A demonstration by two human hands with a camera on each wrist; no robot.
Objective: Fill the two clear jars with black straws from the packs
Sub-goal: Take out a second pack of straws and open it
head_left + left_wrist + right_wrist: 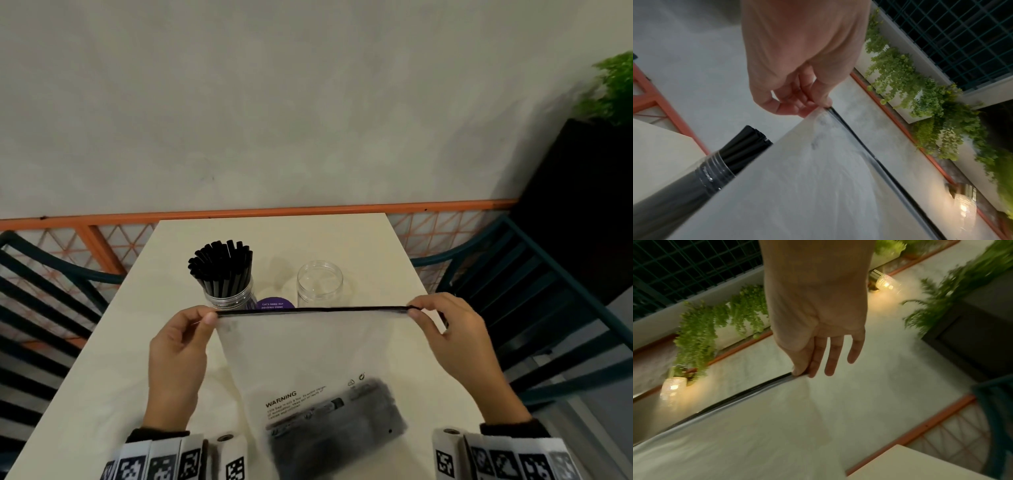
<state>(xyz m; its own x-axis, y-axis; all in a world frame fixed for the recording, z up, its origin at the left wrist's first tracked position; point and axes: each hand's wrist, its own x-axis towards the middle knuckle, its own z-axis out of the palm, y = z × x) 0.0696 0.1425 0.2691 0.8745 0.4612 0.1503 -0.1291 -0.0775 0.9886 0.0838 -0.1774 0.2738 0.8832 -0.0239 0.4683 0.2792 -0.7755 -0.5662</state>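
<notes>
A frosted plastic pack (308, 359) with a black zip strip along its top hangs upright over the table, dark contents showing at its bottom. My left hand (178, 342) pinches the strip's left end, seen close in the left wrist view as my left hand (801, 104) on the pack (807, 178). My right hand (452, 329) pinches the right end; the right wrist view shows my right hand (813, 353) at the pack's (756, 426) corner with three fingers straight. Behind stand a clear jar full of black straws (227, 274) and an empty clear jar (319, 284).
A purple round lid (275, 304) lies between the jars. The cream table (102, 394) ends at an orange rail (239, 214) before a grey wall. Dark teal chairs (534, 291) flank both sides. A black planter (582, 205) stands at the right.
</notes>
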